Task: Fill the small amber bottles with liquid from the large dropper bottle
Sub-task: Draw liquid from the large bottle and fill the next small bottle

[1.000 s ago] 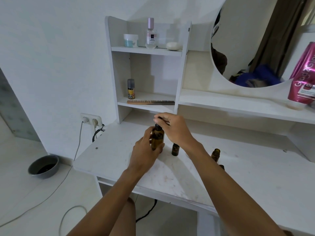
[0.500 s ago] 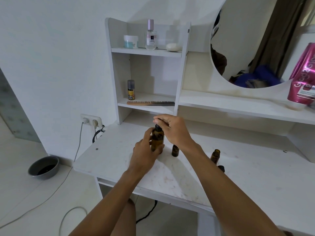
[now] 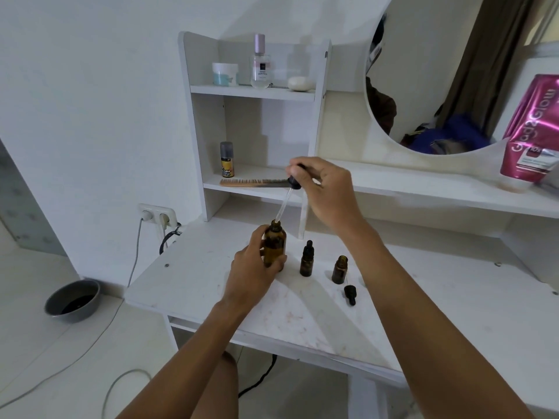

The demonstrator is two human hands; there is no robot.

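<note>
The large amber dropper bottle [image 3: 274,245] stands upright on the white vanity table [image 3: 302,316], gripped around its body by my left hand [image 3: 251,271]. My right hand [image 3: 325,189] pinches the black bulb of the dropper [image 3: 287,198], lifted so that the glass tube's tip hangs just above the bottle's open neck. To the right stands a small amber bottle [image 3: 307,260] with its black dropper cap on. Further right is a second small amber bottle [image 3: 340,270], open. Its black dropper cap [image 3: 350,294] lies on the table in front of it.
A shelf unit [image 3: 251,92] behind holds a comb [image 3: 252,182], a small spray can [image 3: 227,160], a jar and a clear bottle. A round mirror [image 3: 429,86] and a pink tube [image 3: 532,131] are at right. A wall socket [image 3: 157,214] with cables and a grey bowl [image 3: 72,300] are left.
My right hand has lifted the dropper out of the large bottle, up and to the right. The left hand stays around the bottle.
</note>
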